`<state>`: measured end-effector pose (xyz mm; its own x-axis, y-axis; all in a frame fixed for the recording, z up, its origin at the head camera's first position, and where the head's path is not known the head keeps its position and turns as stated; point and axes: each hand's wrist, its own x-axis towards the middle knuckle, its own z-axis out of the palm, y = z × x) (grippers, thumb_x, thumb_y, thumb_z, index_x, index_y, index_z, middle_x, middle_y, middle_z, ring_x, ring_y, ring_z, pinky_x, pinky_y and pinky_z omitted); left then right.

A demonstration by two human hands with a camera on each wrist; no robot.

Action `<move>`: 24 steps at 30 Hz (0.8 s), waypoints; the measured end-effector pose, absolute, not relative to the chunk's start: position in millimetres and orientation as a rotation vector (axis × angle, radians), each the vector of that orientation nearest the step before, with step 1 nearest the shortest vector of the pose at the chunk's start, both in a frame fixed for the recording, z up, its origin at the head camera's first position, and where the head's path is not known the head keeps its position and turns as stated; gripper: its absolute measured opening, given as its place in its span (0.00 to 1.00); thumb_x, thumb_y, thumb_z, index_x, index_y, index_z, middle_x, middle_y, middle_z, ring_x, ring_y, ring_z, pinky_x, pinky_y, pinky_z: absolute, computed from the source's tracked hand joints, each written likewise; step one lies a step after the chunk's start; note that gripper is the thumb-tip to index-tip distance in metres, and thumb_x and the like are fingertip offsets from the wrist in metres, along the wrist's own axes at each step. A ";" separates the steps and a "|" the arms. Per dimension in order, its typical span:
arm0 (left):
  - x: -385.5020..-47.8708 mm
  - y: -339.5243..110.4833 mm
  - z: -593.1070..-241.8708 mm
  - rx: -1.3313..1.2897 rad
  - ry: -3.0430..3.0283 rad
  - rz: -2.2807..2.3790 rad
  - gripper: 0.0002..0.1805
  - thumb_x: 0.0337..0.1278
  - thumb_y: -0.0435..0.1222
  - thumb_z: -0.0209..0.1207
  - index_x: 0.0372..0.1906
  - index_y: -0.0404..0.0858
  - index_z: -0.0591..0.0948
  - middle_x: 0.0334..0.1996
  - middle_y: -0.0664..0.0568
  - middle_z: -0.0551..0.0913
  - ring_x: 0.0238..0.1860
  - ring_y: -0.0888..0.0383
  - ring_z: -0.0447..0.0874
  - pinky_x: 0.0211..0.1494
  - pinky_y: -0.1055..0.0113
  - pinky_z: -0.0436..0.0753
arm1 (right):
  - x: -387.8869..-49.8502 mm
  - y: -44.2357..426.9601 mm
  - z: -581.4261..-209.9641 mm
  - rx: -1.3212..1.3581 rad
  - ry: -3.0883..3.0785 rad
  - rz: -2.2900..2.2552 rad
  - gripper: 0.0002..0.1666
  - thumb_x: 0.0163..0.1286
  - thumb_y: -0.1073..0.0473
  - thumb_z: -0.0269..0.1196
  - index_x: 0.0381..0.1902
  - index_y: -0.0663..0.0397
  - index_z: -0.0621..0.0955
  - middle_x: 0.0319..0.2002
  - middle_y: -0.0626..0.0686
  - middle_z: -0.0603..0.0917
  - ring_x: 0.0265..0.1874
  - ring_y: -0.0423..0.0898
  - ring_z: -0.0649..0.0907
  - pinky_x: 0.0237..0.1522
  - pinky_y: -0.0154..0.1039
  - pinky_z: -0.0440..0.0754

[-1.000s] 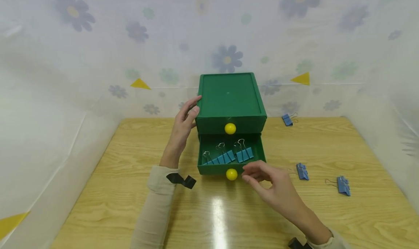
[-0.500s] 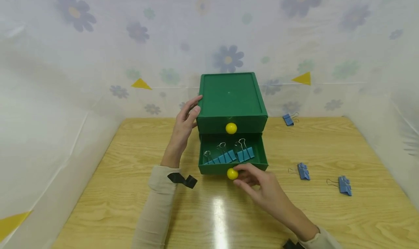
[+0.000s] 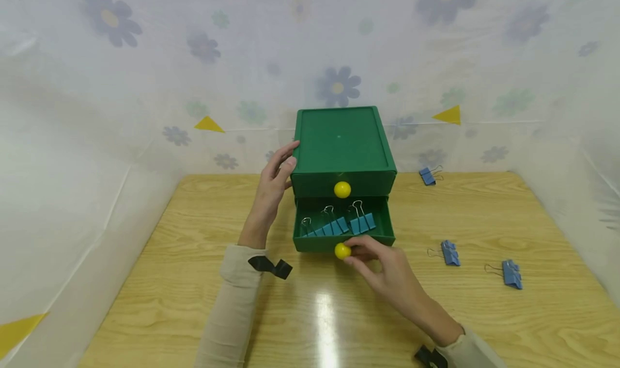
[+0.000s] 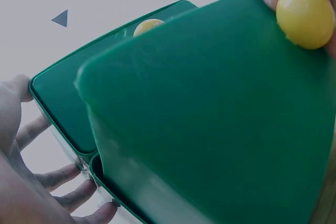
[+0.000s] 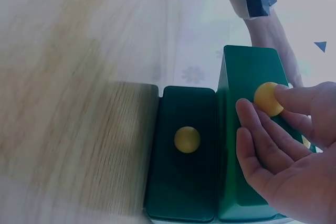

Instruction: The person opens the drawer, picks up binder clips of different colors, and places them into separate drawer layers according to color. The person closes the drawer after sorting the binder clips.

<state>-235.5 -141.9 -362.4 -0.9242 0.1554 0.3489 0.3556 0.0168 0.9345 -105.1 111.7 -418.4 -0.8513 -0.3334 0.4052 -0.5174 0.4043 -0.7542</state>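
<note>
A green drawer cabinet [image 3: 339, 139] stands on the table, its lower drawer [image 3: 315, 244] pulled partly out. Teal binder clips [image 3: 362, 224] lie inside that drawer, wire handles up. My right hand [image 3: 387, 268] pinches the drawer's yellow knob [image 3: 342, 250] between thumb and fingers; the right wrist view shows the thumb against the held knob [image 5: 268, 99]. With fingers spread, my left hand [image 3: 271, 188] rests against the cabinet's left side, also visible in the left wrist view. The upper drawer, with its own yellow knob [image 3: 342, 189], is closed.
Three blue binder clips lie on the wooden table [image 3: 194, 282] right of the cabinet: a far clip [image 3: 428, 176], a nearer clip [image 3: 450, 253] and a rightmost clip [image 3: 512, 274]. A flowered white curtain [image 3: 261, 50] encloses the back and sides.
My right hand has moved left from beside the lower knob and taken hold of it. The lower drawer has slid slightly inward. My left hand has stayed in place.
</note>
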 end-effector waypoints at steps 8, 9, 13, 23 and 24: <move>-235.9 -141.8 -362.8 -0.540 -2.117 -2.049 0.25 0.78 0.51 0.51 0.75 0.56 0.72 0.75 0.57 0.65 0.73 0.56 0.65 0.66 0.37 0.71 | -117.7 114.4 -419.2 0.763 -2.473 1.400 0.18 0.68 0.63 0.71 0.54 0.44 0.83 0.47 0.40 0.89 0.43 0.36 0.88 0.46 0.39 0.86; -235.9 -142.0 -362.8 -0.542 -2.116 -2.052 0.25 0.78 0.51 0.51 0.75 0.56 0.72 0.75 0.56 0.65 0.73 0.55 0.65 0.66 0.37 0.71 | -119.3 114.3 -419.2 0.765 -2.472 1.402 0.18 0.69 0.62 0.71 0.54 0.44 0.83 0.47 0.40 0.89 0.43 0.37 0.88 0.47 0.39 0.86; -235.2 -143.0 -362.1 -0.543 -2.120 -2.054 0.25 0.78 0.51 0.50 0.75 0.56 0.72 0.75 0.56 0.65 0.74 0.55 0.64 0.66 0.36 0.70 | -127.5 113.5 -419.7 0.767 -2.462 1.404 0.17 0.70 0.60 0.70 0.55 0.45 0.82 0.47 0.41 0.89 0.44 0.37 0.88 0.47 0.39 0.86; -236.0 -143.4 -362.9 -0.558 -2.120 -2.056 0.25 0.79 0.51 0.50 0.75 0.57 0.71 0.75 0.57 0.64 0.74 0.56 0.63 0.67 0.37 0.70 | -151.4 112.4 -420.4 0.758 -2.393 1.378 0.16 0.70 0.63 0.69 0.54 0.50 0.83 0.45 0.44 0.89 0.42 0.39 0.88 0.45 0.41 0.86; -236.3 -143.1 -363.1 -0.561 -2.120 -2.057 0.25 0.79 0.51 0.50 0.75 0.57 0.71 0.75 0.57 0.64 0.74 0.57 0.63 0.67 0.37 0.70 | -153.1 112.3 -419.9 0.758 -2.386 1.387 0.16 0.70 0.63 0.69 0.54 0.50 0.83 0.44 0.45 0.90 0.41 0.39 0.88 0.45 0.41 0.86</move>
